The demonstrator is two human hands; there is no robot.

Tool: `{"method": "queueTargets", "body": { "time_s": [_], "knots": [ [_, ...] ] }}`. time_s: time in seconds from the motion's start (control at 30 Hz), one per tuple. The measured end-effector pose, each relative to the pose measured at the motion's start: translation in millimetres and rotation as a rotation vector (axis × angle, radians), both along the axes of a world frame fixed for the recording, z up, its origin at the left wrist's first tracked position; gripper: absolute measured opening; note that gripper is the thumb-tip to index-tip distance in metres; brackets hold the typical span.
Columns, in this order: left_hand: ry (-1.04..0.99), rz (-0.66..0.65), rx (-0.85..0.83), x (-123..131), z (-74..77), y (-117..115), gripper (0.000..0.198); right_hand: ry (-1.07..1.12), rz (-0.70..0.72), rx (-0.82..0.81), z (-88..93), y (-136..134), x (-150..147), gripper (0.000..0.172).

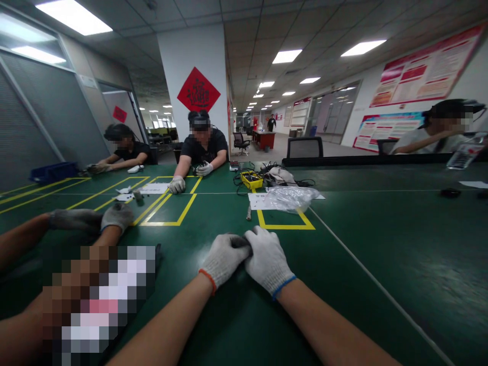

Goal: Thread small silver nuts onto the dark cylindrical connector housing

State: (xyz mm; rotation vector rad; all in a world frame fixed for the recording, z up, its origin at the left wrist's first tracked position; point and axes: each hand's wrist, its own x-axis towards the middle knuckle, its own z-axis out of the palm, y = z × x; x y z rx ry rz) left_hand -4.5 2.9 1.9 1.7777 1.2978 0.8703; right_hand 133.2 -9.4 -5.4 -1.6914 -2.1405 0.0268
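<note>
My left hand (224, 258), in a white knit glove with an orange cuff, is over the green table (343, 284). Its fingers are curled in. Close against it is my right hand (268, 260), gloved in white with a blue cuff and likewise closed. The fingertips of both hands meet at the middle. A dark patch shows between them, but whatever they may hold is hidden. Beyond my hands, a small metallic cylindrical piece (249, 212) lies near a yellow tape outline (285, 227).
A clear plastic bag (292, 198) lies on white paper. Behind it are a yellow tray (251, 180) and tangled black cables (272, 168). A co-worker's gloved hands (118, 216) are at my left. Another person (202, 147) works opposite. A plastic bottle (463, 152) stands far right.
</note>
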Motion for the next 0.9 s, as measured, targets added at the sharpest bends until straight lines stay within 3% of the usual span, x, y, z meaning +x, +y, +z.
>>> {"method": "queueTargets", "body": {
  "time_s": [0.53,0.77,0.9],
  "knots": [
    [-0.041,0.042,-0.015,-1.2,-2.2,2.9,0.021,0.043,-0.025,0.022,0.4,1.1,2.9,0.012],
    [-0.133,0.178,0.065,-9.1,2.5,10.2,0.019,0.268,0.019,0.137,-10.5,5.1,3.6,0.017],
    [-0.132,0.232,0.060,-9.7,3.4,11.0,0.012,0.401,0.074,0.215,-18.4,8.7,3.9,0.011]
  ]
}}
